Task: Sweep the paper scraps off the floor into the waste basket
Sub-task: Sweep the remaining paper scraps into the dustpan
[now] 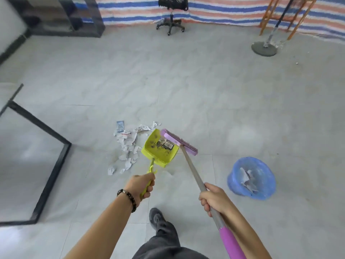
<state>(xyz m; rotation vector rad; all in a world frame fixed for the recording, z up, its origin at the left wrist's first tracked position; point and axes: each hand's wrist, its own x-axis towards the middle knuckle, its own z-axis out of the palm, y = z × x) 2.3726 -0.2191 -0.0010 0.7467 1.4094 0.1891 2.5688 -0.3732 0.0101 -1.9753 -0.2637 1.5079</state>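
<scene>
Gripping the handle of the yellow-green dustpan (158, 148) with the left hand (143, 186), fingers curled fully round it; beaded bracelet (128, 198) on that wrist. Holding the broom (192, 166) with the right hand (212, 197), fingers wrapped round the grey shaft just above its purple sleeve. Purple broom head (180, 142) lying against the right rim of the dustpan, angled across it. Inside the pan, dark grime and one dark printed scrap; unclear whether the pan rests on the floor (186, 90) or hangs just above it.

Heaped on the floor just left of the dustpan, the paper scraps (127, 146), touching or nearly touching its left edge, strung in a loose band from beyond the pan's open lip back toward the person; a blue-and-white wrapper at the far end. To the right, the waste basket (234, 187), lined with a blue bag, standing well apart from the heap, a few pale scraps already inside. All of this around the middle of the floor.

Along the far edge of the floor, a striped tarp (224, 14), a black swivel chair (170, 25), an orange wooden frame (268, 14) and a round grey stand base (264, 48). At the left edge, a black metal frame (46, 159). Nearest the person, one dark shoe (156, 218).
</scene>
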